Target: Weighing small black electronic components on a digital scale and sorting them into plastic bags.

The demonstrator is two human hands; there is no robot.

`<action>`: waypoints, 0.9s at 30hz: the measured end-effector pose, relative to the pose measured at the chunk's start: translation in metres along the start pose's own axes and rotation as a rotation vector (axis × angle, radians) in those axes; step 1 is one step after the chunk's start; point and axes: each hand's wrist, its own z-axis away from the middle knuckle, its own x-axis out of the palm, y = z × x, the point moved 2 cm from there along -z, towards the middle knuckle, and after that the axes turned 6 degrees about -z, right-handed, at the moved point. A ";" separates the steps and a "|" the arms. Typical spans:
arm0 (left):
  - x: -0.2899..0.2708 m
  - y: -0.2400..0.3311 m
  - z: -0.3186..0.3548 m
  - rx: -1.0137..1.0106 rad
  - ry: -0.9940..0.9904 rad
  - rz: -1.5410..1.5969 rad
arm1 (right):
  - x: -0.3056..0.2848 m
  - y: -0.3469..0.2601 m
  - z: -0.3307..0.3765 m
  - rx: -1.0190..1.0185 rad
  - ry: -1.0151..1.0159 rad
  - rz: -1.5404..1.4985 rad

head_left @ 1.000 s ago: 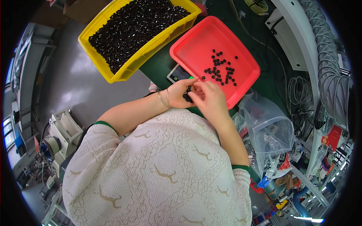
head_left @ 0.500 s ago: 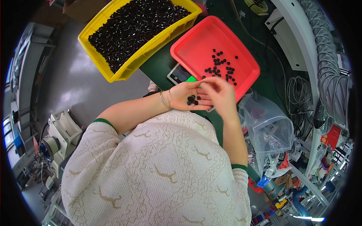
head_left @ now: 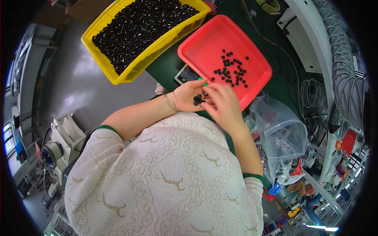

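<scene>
My left hand (head_left: 188, 96) is palm up and cupped, with several small black round pieces (head_left: 197, 100) lying in it. The fingers of my right hand (head_left: 224, 103) are bent over that palm, thumb and fingertips at the pieces. One black piece (head_left: 205, 93) is at the right fingertips; part of the left fingers is hidden behind the right hand. Just beyond both hands, a red tray (head_left: 199, 43) holds many more such pieces (head_left: 226, 72), scattered over its near and right part.
A yellow bin (head_left: 157, 49) heaped with small black parts stands at the far left of the tray. A device with a green display (head_left: 183, 76) sits partly under the tray on the green table (head_left: 163, 70). Clear plastic bags (head_left: 279, 137) hang at right, near a grey ribbed hose (head_left: 342, 74).
My right hand has come down and left, from above the left fingertips into the left palm. The left fingers have curled up a little. The pieces in the palm have shifted.
</scene>
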 end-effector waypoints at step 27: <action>0.028 -0.003 -0.004 -0.071 0.357 -0.098 | -0.022 0.060 -0.010 0.170 0.262 0.051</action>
